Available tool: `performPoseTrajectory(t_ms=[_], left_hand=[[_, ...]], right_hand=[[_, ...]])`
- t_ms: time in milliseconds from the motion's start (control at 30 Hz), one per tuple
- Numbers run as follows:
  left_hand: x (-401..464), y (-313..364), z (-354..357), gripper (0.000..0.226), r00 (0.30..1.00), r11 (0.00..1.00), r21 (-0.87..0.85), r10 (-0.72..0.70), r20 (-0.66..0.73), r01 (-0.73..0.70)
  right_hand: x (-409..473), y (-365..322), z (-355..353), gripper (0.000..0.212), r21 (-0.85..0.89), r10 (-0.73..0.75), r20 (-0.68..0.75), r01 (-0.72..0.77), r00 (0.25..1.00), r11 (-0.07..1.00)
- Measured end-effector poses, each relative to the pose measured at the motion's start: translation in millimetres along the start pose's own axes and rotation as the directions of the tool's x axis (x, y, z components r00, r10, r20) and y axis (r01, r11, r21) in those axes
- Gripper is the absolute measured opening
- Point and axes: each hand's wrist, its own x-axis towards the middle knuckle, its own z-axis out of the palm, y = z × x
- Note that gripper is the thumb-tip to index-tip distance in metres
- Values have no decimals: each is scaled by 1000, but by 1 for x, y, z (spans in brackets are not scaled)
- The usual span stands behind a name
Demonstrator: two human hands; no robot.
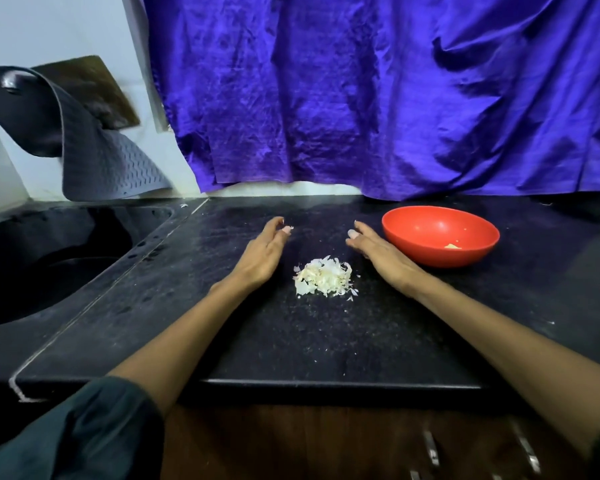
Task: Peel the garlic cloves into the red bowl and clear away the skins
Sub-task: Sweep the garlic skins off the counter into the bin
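- Evidently, the garlic skins (324,276) are gathered into one loose heap on the dark countertop (326,341), which is judged to make them easy to scoop up in a single pass
- The left hand (262,252) is set on its edge just left of the heap, fingers nearly straight and relaxed, nothing gripped; a small pale scrap is seen at its fingertips, though it cannot be told whether it is touched
- The right hand (378,252) is set likewise just right of the heap, fingers extended and empty, so that the heap lies between two facing palms, apparently as walls for corralling it
- The red bowl (440,235) is kept to the right of the heap, just beyond the right hand, apart from the skins so that peeled garlic is not mixed with waste; only a small pale piece is visible inside it
- Tiny flakes are left scattered on the counter nearer the person than the heap, so the clearing is judged unfinished
- A sink (49,258) is sunk into the counter well left of the heap
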Motion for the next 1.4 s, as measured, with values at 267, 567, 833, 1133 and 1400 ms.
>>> performPoseTrajectory(t_ms=[267, 567, 833, 1133, 1400], left_hand=[[19, -18, 18, 43, 999, 998, -51, 46, -19, -47], [19, -8, 14, 20, 998, 876, -479, 35, -47, -53], [-7, 0, 8, 17, 964, 975, 138, 199, -174, -176], [-20, 9, 9, 56, 951, 881, 377, 309, -5, -285], [-28, 12, 2, 54, 965, 881, 403, 263, 16, -247]], right_hand=[[50, -13, 15, 65, -198, 14, 43, -5, 999, 980], [26, -16, 9, 46, 263, -67, 51, 51, 996, 963], [-8, -9, 14, 29, -27, -115, 66, 117, 991, 993], [-27, -39, 28, 52, -559, -149, 263, 276, 953, 782], [-36, -36, 46, 37, -713, -309, 219, 368, 925, 596]])
